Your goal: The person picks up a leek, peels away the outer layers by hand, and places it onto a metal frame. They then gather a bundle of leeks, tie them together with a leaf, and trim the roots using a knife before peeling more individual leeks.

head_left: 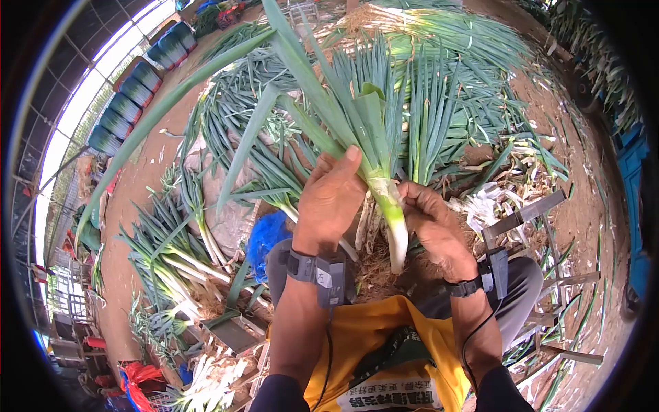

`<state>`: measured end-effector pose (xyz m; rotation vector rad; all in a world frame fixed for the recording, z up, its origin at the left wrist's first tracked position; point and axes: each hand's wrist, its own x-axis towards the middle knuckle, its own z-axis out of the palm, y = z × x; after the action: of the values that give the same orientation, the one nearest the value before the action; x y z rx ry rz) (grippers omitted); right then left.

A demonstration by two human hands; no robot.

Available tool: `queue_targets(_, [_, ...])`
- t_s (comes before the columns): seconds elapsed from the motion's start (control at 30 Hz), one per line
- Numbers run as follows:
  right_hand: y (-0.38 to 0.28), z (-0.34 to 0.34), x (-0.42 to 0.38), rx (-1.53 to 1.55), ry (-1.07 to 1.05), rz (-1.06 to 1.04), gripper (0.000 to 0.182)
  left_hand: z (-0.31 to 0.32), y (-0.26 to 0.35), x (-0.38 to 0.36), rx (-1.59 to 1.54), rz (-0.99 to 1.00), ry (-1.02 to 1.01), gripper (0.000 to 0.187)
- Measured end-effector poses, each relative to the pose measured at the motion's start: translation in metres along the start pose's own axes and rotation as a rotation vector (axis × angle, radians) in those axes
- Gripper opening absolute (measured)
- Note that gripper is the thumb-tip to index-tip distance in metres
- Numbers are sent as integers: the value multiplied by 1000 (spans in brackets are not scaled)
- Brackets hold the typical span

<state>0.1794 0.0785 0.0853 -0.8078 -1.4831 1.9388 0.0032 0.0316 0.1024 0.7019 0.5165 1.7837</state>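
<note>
A large green onion [374, 154] stands tilted in front of me, its white stem end pointing down and its long green leaves spreading up and to the left. My left hand [334, 196] is closed around its leaf base, thumb on top. At the right side of the stem, my right hand [434, 223] has its fingers pinched at the pale outer layer near the middle of the stalk. Behind the stalk, roots and soil [377, 275] show between my knees. More green onions [429, 123] stand upright just behind my hands.
Piles of green onions [473, 75] lie ahead, with loose ones [185, 268] at the left. A blue plastic bag [268, 240] is beside my left wrist. Peeled scraps [501, 199] and a metal frame [525, 216] are at the right. Wrapped bundles [123, 108] line the far left.
</note>
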Motion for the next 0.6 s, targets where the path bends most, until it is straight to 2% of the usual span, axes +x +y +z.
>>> queue_targets(0.03, [0,3,-1,18,42,38,13,5,2,-1,-5,30,40,37])
queue_targets(0.13, [-2,12,-3,162,82,-24,20,14,1,0,26,93,144,33])
queue_targets(0.23, [8,23,-4,-104,119,-336,38,13,-4,-1,139,81,225,32])
queue_targets(0.33, [9,32,-1,-509,315,-540,50,25,-9,-4,236,53,280,29])
queue_targets(0.4, [18,33,4,-550,390,-633,49,30,-11,-5,310,64,247,26])
queue_targets(0.43, [20,32,6,-598,422,-674,47,36,-13,-7,420,96,310,23])
queue_targets(0.53, [19,32,7,-671,465,-724,38,28,-23,-2,355,164,300,24])
queue_targets(0.6, [19,31,7,-678,466,-726,33,27,-24,-3,345,128,418,25])
